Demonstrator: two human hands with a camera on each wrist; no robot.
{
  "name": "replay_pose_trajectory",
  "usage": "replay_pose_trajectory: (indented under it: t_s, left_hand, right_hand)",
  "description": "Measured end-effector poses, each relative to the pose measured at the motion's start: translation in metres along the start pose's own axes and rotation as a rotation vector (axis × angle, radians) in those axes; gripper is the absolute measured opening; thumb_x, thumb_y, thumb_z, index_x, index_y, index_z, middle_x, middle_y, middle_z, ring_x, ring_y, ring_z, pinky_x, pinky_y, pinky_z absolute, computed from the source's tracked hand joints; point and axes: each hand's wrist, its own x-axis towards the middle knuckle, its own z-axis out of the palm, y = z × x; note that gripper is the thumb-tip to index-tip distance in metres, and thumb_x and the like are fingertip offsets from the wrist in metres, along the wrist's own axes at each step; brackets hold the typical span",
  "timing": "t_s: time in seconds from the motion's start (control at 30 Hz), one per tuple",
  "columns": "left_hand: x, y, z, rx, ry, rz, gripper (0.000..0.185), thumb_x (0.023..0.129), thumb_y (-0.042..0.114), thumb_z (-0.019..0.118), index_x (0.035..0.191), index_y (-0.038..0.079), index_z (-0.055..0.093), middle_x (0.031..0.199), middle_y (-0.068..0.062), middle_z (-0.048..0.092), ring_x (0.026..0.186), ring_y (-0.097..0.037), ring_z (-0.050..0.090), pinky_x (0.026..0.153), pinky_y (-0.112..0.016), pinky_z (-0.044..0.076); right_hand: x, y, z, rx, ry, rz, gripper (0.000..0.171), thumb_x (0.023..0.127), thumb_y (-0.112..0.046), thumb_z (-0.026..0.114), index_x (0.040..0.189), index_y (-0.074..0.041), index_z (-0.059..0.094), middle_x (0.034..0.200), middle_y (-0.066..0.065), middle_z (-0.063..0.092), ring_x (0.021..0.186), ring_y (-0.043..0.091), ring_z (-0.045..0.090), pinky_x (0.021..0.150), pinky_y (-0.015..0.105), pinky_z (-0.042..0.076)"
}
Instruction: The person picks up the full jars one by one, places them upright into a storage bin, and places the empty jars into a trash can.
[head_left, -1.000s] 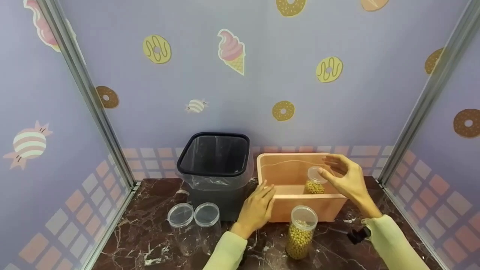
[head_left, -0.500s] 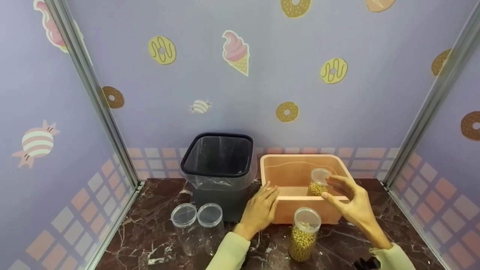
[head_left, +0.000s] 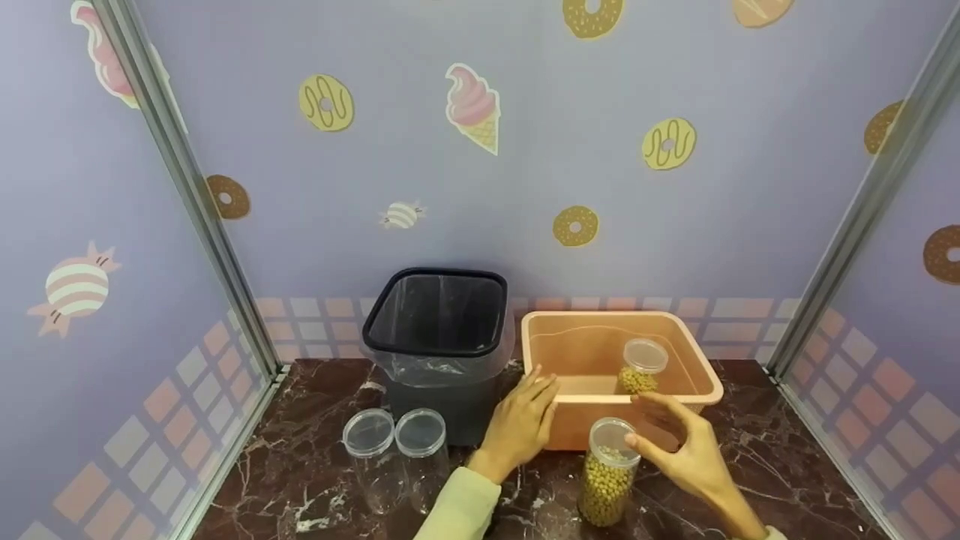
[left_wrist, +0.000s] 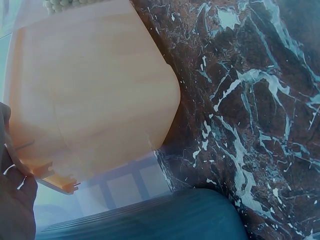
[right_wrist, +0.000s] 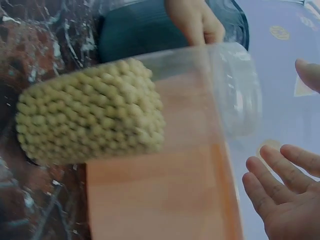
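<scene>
The right hand (head_left: 679,450) has dropped from the tub jar to the bean jar (head_left: 607,472) on the counter, fingers spread (not yet gripping); left hand (head_left: 521,420) rests flat against the orange tub (head_left: 697,375). Closing round it seems next.

The orange bin (head_left: 570,349) front wall hides the base of the jar inside it (head_left: 640,367). The right hand (head_left: 679,450) covers part of the front jar (head_left: 606,472) lid; contact cannot be confirmed. The left wrist view shows only a dark, blurred edge of the left hand (left_wrist: 12,200).
</scene>
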Motion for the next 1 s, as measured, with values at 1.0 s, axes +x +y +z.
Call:
replay_pose_trajectory:
  t_s: [1.0]
  left_hand:
    - [-0.001, 0.0, -0.001, -0.011, 0.001, -0.005, 0.036, 0.109, 0.019, 0.058, 0.14, 0.006, 0.07, 0.142, -0.01, 0.071, 0.146, -0.031, 0.056, 0.123, -0.043, 0.048]
  right_hand:
    - [-0.024, 0.017, 0.041, 0.094, 0.027, 0.172, 0.07, 0.069, -0.007, 0.101, 0.133, -0.006, 0.072, 0.119, 0.011, 0.078, 0.103, 0.031, 0.078, 0.086, 0.035, 0.068]
